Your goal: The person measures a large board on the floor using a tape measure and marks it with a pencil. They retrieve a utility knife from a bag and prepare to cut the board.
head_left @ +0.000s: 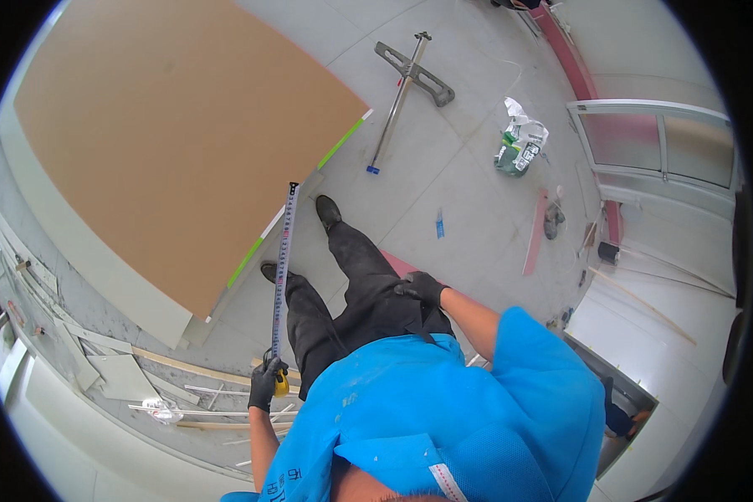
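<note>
In a dark glove, my left hand (264, 383) is closed around a yellow tape measure (282, 385). Its pale metal blade (282, 268) runs out straight ahead, the hooked tip reaching the near edge of a large brown board (167, 134). Whether the tip touches the board I cannot tell. My right hand (422, 288), also gloved, rests at the right hip of my black trousers (364, 280); its fingers lie against the cloth, and whether they grip anything is hidden.
Ahead on the grey floor lies a T-shaped metal tool (402, 96). Right of it stands a crumpled green-and-white bag (520, 142). A pink strip (535, 234) lies farther right. Board offcuts and wood strips (125, 376) litter the left floor. A framed glass panel (657, 142) stands at right.
</note>
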{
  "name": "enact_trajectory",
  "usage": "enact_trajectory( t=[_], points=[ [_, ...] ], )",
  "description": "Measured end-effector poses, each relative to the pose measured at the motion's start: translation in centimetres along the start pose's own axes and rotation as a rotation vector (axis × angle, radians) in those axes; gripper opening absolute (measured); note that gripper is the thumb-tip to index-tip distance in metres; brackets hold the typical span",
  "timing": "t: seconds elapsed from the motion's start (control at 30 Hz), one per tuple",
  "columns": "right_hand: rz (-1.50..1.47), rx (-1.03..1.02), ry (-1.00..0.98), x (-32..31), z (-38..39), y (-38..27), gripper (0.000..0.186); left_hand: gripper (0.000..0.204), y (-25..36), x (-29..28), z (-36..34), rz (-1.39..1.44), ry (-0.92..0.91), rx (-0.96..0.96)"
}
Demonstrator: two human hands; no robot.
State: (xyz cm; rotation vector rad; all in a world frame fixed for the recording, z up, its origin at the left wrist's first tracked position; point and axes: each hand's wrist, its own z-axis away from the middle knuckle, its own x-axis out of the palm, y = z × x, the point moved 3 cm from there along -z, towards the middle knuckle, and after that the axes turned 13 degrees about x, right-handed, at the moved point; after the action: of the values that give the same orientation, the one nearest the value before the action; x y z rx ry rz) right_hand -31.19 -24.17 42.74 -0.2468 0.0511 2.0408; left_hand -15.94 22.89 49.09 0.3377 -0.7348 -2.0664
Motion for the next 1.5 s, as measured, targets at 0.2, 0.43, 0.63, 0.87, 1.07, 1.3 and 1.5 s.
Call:
enact_trajectory(
  t=[0.2, 0.43, 0.63, 0.87, 1.07, 1.3, 1.5],
  points=[
    [0.185, 0.122, 0.158, 2.5, -2.4, 1.7, 0.067, 0.03, -0.7, 0.3, -0.7, 0.036, -0.044, -0.029],
    [0.244, -0.401, 0.501, 2.1, -3.2, -5.7, 0.05, 0.031, -0.5, 0.3, 0.4, 0.041, -0.004, 0.003],
    [-0.574, -1.725, 0.066, -9.9, 18.8, -37.7, 0.028, 0.033, -2.3, -0.5, 0.7, 0.079, 0.073, -0.023],
    [-0.403, -1.764, -0.861, -12.3, 31.5, -47.0, 0.03, 0.034, -1.5, 0.2, -0.3, -0.014, 0.011, -0.004],
    [-0.406, -1.749, -0.844, -12.9, 30.5, -47.5, 0.031, 0.035, -3.4, 0.8, -0.2, 0.036, 0.019, 0.015],
    [-0.451, -1.777, -0.824, -13.5, 30.3, -47.7, 0.032, 0.035, -3.9, 0.3, -0.2, 0.008, 0.044, -0.006],
    [-0.507, -1.821, -0.799, -14.1, 30.2, -48.0, 0.033, 0.035, -4.9, -0.5, -0.6, 0.003, 0.04, 0.002]
  ],
)
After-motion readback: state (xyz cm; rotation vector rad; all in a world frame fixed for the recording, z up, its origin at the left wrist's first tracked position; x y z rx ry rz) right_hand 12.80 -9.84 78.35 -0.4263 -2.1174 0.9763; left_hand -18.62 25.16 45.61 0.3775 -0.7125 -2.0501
